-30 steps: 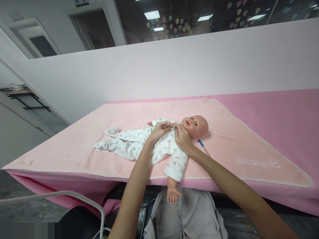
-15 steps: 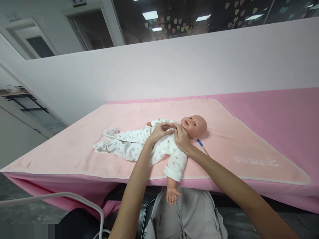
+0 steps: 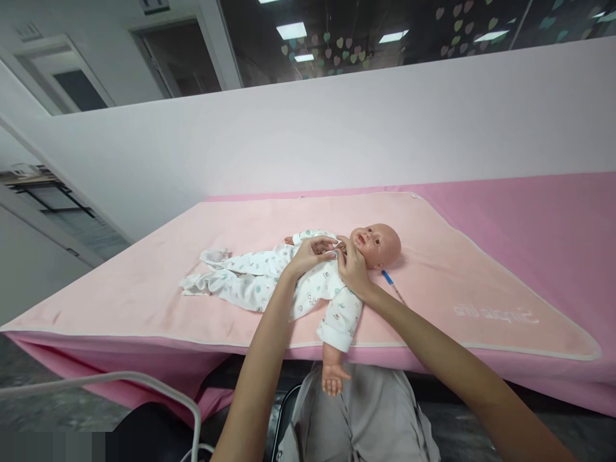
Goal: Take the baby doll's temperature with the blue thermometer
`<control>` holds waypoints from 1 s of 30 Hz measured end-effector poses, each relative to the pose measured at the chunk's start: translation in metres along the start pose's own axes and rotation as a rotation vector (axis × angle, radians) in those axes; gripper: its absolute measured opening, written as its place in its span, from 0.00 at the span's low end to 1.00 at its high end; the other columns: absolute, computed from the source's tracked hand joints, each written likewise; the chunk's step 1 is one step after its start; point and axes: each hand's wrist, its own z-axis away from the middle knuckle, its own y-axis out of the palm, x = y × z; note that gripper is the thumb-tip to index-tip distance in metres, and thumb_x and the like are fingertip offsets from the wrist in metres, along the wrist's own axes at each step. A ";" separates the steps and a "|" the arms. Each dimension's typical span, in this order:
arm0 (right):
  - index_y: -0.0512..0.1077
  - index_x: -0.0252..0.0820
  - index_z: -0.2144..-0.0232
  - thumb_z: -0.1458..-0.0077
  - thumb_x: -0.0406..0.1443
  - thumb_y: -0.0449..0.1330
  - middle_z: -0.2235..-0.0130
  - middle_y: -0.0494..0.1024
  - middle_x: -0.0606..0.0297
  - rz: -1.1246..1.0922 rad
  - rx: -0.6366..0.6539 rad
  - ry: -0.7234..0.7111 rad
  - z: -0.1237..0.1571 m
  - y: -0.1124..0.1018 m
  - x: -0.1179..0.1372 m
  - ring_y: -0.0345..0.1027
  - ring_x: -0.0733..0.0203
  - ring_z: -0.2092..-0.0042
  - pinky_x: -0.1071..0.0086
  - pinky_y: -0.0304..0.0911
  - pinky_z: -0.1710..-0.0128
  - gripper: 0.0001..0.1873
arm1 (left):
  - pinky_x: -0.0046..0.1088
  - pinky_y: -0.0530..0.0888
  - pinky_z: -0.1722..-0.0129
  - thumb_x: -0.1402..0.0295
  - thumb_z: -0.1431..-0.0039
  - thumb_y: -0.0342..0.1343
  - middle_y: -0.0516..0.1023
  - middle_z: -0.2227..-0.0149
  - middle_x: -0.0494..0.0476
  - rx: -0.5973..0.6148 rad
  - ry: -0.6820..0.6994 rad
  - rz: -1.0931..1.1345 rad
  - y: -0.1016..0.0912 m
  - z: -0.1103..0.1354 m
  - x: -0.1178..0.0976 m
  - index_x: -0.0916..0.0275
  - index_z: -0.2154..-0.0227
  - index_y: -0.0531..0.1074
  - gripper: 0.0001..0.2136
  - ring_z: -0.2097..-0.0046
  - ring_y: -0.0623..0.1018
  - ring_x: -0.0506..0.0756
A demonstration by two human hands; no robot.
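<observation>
Currently, my left hand [image 3: 310, 258] and right hand [image 3: 353, 268] pinch the onesie [image 3: 315, 289] near the neck.
Looks soft, light; I'd grip cloth edges, left of the doll's head [image 3: 385, 245].

1. One left hand [image 3: 312, 255] and one right hand [image 3: 353, 266], centre of the frame.
2. One doll [image 3: 385, 240], centre.
3. One outfit [image 3: 317, 289], centre.
4. One blue-tipped stick [image 3: 387, 278], right of centre.
5. One pale mat [image 3: 457, 269], across the middle.
6. Two doorways [image 3: 183, 58], upper left.

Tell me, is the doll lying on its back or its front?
On its back: the doll has its face showing, and the left hand and right hand are at its upper chest.
</observation>
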 end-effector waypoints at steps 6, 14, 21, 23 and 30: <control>0.61 0.39 0.54 0.47 0.27 0.46 0.58 0.70 0.56 0.014 0.013 -0.037 -0.003 -0.002 0.005 0.64 0.57 0.57 0.61 0.64 0.55 0.17 | 0.30 0.71 0.60 0.67 0.59 0.64 0.76 0.65 0.58 -0.084 -0.001 -0.007 0.000 -0.001 -0.003 0.66 0.65 0.74 0.15 0.63 0.75 0.52; 0.62 0.41 0.55 0.51 0.25 0.46 0.61 0.69 0.58 -0.002 0.062 -0.057 -0.003 -0.003 0.005 0.64 0.56 0.58 0.60 0.63 0.55 0.20 | 0.31 0.70 0.58 0.67 0.55 0.60 0.77 0.66 0.59 -0.132 0.055 -0.136 0.003 -0.003 0.000 0.67 0.67 0.75 0.11 0.62 0.75 0.53; 0.63 0.41 0.54 0.54 0.25 0.49 0.67 0.70 0.61 0.001 0.112 -0.085 -0.002 -0.004 0.003 0.64 0.56 0.62 0.62 0.64 0.59 0.23 | 0.28 0.69 0.63 0.66 0.51 0.55 0.77 0.70 0.55 -0.126 -0.024 -0.194 0.003 0.000 -0.009 0.65 0.68 0.75 0.10 0.66 0.75 0.53; 0.63 0.41 0.55 0.53 0.26 0.49 0.66 0.70 0.61 0.005 0.101 -0.075 -0.002 -0.003 0.003 0.64 0.56 0.61 0.61 0.64 0.57 0.21 | 0.27 0.69 0.64 0.65 0.50 0.54 0.76 0.74 0.54 -0.130 -0.034 -0.189 0.004 0.000 -0.010 0.65 0.69 0.75 0.10 0.68 0.74 0.52; 0.62 0.41 0.54 0.47 0.27 0.45 0.63 0.71 0.59 0.001 0.039 0.032 -0.002 0.000 0.002 0.65 0.57 0.59 0.60 0.63 0.55 0.17 | 0.26 0.65 0.70 0.63 0.48 0.52 0.72 0.81 0.51 -0.155 -0.058 -0.186 0.004 0.000 -0.010 0.65 0.69 0.76 0.12 0.75 0.70 0.49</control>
